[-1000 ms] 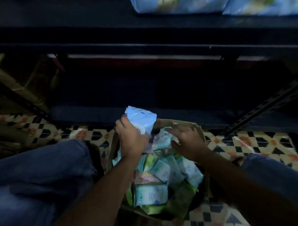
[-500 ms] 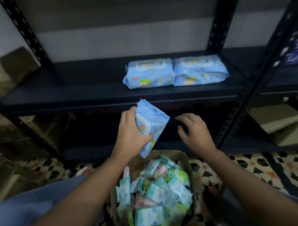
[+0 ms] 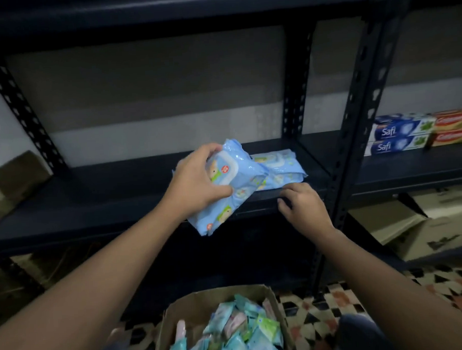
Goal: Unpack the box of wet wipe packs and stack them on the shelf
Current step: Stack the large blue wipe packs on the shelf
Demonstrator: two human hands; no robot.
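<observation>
My left hand grips a blue wet wipe pack, tilted, over the front edge of the dark shelf. The held pack partly covers another blue pack lying flat on that shelf. My right hand rests at the shelf's front edge just below the lying pack, fingers loosely curled, holding nothing. The open cardboard box stands on the floor below, filled with several small wipe packs.
Black perforated shelf uprights stand right of my hands. Toothpaste boxes lie on the neighbouring shelf at right. Cardboard boxes sit lower right, a brown object at far left. Patterned floor tiles surround the box.
My left hand has lifted the blue pack from above the box up to the shelf. My right hand rose with it to the shelf's front edge. The camera tilted upward.
</observation>
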